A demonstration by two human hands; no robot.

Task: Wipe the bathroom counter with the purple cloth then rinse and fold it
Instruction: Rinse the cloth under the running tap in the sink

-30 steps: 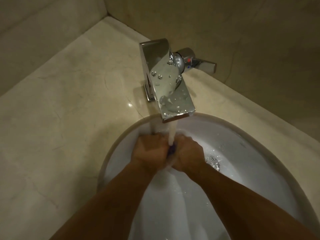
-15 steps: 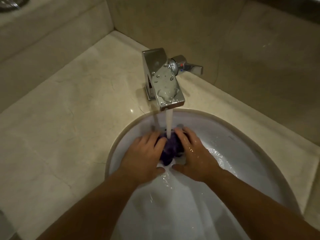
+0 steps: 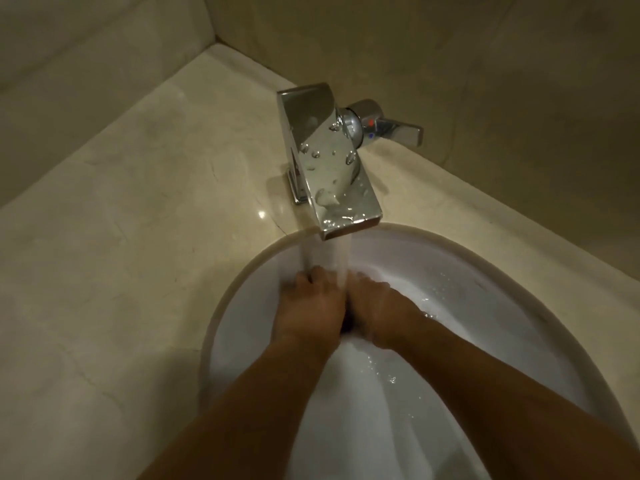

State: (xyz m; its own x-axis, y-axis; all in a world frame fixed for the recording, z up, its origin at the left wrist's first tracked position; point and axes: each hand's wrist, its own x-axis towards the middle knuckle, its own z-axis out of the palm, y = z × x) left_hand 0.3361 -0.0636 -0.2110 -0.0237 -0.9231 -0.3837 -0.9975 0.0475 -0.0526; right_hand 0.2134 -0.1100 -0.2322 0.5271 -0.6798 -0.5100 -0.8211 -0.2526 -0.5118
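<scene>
Left grip and right grip are pressed side by side in the sink, backs up, fingers tucked mostly out of sight. Purple cloth: only a dark sliver shows between the two grips, and I can't tell if either is clenched on it. The water stream from the faucet just beyond the grips lands where they meet. Desk is left of the left grip.

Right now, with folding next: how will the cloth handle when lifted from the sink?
Probably floppy: the cloth bunches small between left hand and right hand. Likely heavy and dripping, since the tap pours over it.
</scene>
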